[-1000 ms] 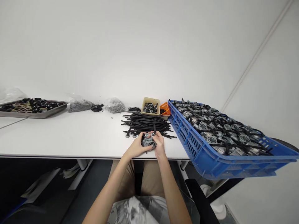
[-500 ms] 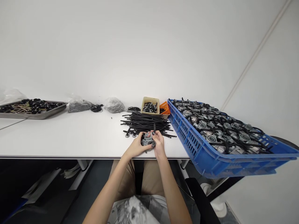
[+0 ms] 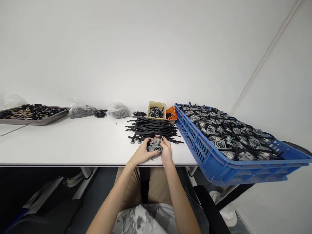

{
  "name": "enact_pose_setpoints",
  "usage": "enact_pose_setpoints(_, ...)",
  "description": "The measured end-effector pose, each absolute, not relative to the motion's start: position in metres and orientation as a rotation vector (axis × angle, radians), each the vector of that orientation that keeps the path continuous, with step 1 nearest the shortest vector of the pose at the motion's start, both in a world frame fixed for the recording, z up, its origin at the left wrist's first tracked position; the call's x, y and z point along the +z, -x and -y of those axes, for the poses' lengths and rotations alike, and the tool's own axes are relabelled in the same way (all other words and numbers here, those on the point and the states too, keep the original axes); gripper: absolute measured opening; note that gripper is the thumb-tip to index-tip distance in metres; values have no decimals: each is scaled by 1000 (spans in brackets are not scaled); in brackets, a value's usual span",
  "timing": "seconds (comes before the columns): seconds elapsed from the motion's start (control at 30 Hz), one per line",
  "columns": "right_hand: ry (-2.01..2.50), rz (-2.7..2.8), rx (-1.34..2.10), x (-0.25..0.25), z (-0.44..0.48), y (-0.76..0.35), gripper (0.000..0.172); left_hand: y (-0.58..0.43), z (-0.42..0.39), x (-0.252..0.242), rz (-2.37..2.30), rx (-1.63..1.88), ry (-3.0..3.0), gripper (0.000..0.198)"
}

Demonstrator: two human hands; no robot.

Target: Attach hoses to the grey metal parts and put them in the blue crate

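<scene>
Grey metal part (image 3: pixel 152 147), just before the hose pile (image 3: pixel 151 126), was clasped between curled left hand (image 3: pixel 140 153) and right hand (image 3: pixel 166 152); it seemed unfinished, hoses remaining loose, while right of the pile a blue crate (image 3: pixel 239 173) held many hose-bearing parts (image 3: pixel 220 144).

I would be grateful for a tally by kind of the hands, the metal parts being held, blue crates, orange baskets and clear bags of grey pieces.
Hands (left hand, right hand): 2
Held metal part: 1
Blue crate: 1
Orange basket: 1
Clear bags of grey pieces: 2
Total: 7
</scene>
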State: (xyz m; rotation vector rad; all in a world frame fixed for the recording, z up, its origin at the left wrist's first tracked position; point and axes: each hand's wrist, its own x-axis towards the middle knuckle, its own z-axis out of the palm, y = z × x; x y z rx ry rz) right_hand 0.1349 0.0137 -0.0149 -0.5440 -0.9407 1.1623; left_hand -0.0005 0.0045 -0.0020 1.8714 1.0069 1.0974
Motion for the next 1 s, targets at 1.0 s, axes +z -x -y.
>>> enact_pose_setpoints(1.0,568,927,1167,-14,-14,-135,24,0,-4,-1,-1056,1098,-1859,52)
